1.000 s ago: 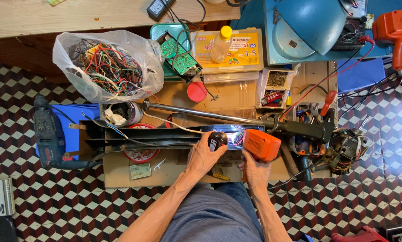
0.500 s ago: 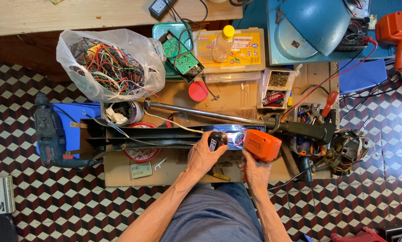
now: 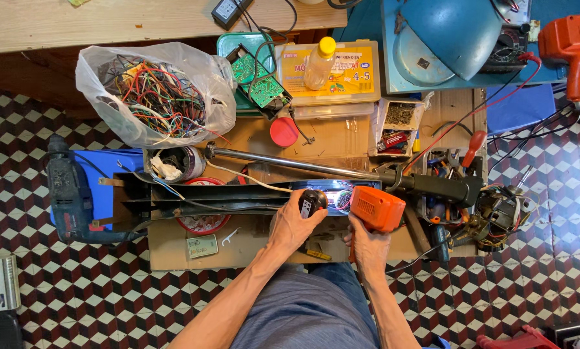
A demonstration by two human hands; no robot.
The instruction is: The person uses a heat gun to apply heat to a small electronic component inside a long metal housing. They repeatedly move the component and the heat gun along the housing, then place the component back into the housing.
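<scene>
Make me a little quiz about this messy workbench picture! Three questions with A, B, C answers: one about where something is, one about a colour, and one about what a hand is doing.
1. Where is the clear bag of wires?
A. upper left of the cardboard
B. on the person's lap
C. under the blue lamp

2. What colour is the bottle's cap?
A. green
B. yellow
C. black

3. What is the right hand doing?
A. lying flat and empty
B. gripping the orange tool
C. holding the red round lid

Answers:
1 A, the bag sits at the upper left, beside the green circuit boards.
2 B, the cap on top of the bottle is yellow.
3 B, its fingers wrap the orange tool's handle, while the left hand holds a small dark tool next to it.
</scene>
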